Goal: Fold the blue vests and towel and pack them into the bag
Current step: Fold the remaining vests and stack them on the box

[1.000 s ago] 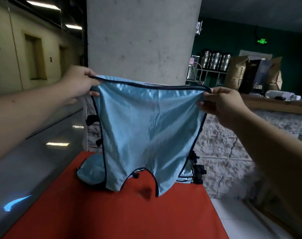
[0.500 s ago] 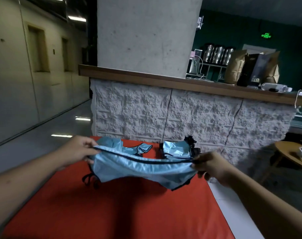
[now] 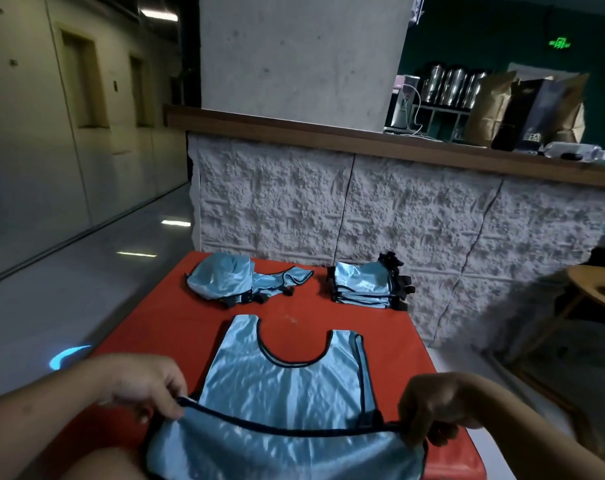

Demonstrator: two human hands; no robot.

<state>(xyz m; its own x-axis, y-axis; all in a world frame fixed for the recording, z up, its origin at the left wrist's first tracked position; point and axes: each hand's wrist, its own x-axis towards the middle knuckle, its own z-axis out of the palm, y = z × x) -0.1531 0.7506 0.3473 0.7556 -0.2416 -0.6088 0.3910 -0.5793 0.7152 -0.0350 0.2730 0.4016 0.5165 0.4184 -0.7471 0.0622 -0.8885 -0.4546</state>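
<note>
**Vest going flat for the fold, hem slack is the risk**

Laying one blue vest (image 3: 287,379) on the red counter (image 3: 391,327), neck opening pointing away, shoulder straps already resting flat. Near hem lifted off the surface, draping over the counter's front edge toward the body.

Left hand (image 3: 145,386): grip closed, thumb and fingers pinching the dark hem trim at the left corner. Right hand (image 3: 432,407): same, fingers curled over the trim at the right corner. Nothing else in either grip.

Sitting at the far end of the counter: stack of folded vests (image 3: 363,287) on the right, loose crumpled blue bundle (image 3: 225,280) on the left, well apart from the work piece. Not telling towel or bag from that bundle; no obvious bag in view.

Risks from here, judging by the layout:
- Slippery satin-like fabric plus overhanging hem: letting go of one corner early likely sliding the whole vest off the front edge.
- Uneven pull between the two grips skewing the hem, giving a crooked fold that won't match the stack.
- Right side panel already showing a doubled strip; folding over it likely trapping a crease.
</note>
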